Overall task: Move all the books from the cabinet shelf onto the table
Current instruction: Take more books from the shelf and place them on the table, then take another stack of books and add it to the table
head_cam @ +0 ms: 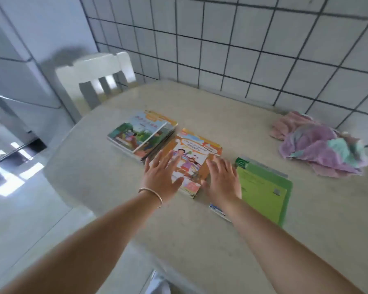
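Note:
Three piles of books lie on the beige table (136, 219). A stack of picture books (140, 134) sits at the far left. An orange picture-book pile (191, 158) is in the middle. A green book (263, 192) lies on the right, on top of others. My left hand (162, 177) hovers flat over the left edge of the orange pile, fingers spread. My right hand (221, 179) is spread at the pile's right edge, beside the green book. Neither hand grips anything. The cabinet shelf is not in view.
A crumpled pink, purple and teal cloth (319, 145) lies at the table's far right by the tiled wall (242, 43). A white chair (98, 77) stands behind the table's left corner. Shiny floor tiles lie to the left.

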